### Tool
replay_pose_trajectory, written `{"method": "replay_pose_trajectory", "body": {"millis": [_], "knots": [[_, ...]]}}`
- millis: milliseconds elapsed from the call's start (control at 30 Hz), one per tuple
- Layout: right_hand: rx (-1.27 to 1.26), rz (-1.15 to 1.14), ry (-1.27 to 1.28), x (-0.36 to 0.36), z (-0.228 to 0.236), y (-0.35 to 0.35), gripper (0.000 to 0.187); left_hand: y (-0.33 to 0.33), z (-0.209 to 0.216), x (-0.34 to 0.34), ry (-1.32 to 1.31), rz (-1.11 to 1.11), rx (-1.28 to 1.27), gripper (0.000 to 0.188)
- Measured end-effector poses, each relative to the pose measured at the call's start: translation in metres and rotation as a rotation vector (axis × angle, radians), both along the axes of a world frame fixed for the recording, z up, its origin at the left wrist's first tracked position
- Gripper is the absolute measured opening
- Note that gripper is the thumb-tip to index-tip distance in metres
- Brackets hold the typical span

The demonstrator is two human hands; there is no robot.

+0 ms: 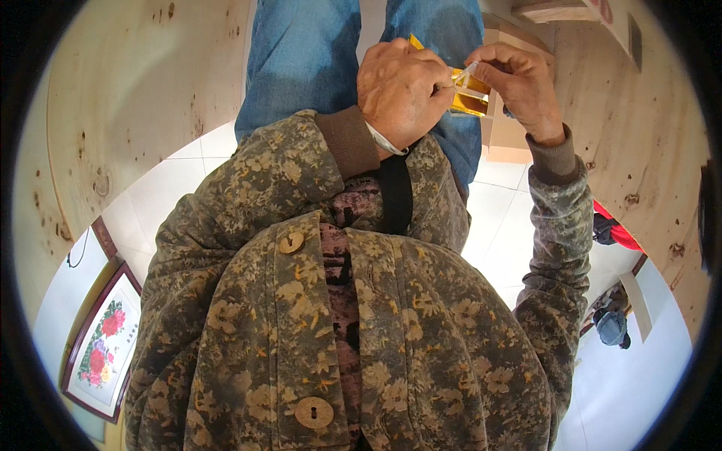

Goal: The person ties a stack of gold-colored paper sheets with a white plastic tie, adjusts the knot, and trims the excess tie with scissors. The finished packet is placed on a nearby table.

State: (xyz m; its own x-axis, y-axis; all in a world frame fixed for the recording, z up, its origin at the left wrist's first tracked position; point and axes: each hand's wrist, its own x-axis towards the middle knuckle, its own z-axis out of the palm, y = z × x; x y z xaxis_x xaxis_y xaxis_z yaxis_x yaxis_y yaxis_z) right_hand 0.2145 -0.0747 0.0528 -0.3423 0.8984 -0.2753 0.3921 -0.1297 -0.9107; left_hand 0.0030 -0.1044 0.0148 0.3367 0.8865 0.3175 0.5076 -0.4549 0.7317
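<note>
My left hand (404,92) is a closed fist, gripping a shiny yellow-gold piece (471,103) that looks like foil or film. One yellow corner pokes out above the knuckles, and the rest shows to the right of the fist. Thumb and forefinger of my right hand (522,81) pinch a thin whitish strip (466,73) at the edge of the yellow piece. What lies inside the left fist is hidden. Both hands are held over my jeans-clad lap (301,83).
An open cardboard box (508,137) stands just below and beside my right hand. Pale wooden boards (150,75) with knots flank me left and right. White floor tiles (496,218) lie underneath. A framed flower picture (101,346) is at the lower left, and a red-and-black item (618,230) at the right.
</note>
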Motion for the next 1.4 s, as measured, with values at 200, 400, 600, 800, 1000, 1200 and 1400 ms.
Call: {"method": "replay_pose_trajectory", "body": {"millis": [200, 400, 600, 800, 1000, 1200, 1400], "knots": [[-0.046, -0.004, 0.030, -0.004, -0.004, 0.002, 0.010, 0.002, -0.004, -0.005, -0.025, -0.018, 0.011, 0.007], [-0.019, -0.043, 0.004, -0.013, -0.008, -0.002, 0.009, 0.001, -0.005, -0.012, 0.010, -0.018, 0.020, 0.009], [0.026, -0.073, 0.107, -0.025, -0.042, 0.002, 0.009, 0.009, -0.029, -0.021, 0.035, -0.019, 0.052, 0.009], [0.029, -0.122, 0.096, -0.015, -0.051, 0.001, 0.009, 0.007, -0.042, -0.012, 0.021, -0.005, 0.092, 0.009], [0.046, -0.141, 0.055, -0.022, -0.048, 0.000, 0.010, 0.009, -0.039, -0.014, 0.027, -0.009, 0.087, 0.008], [0.114, -0.149, 0.010, -0.021, -0.057, -0.001, 0.010, 0.009, -0.045, -0.012, 0.010, -0.012, 0.093, 0.008], [0.144, -0.074, 0.004, -0.013, -0.061, 0.004, 0.009, 0.010, -0.048, -0.011, -0.007, -0.027, 0.069, 0.008]]}}
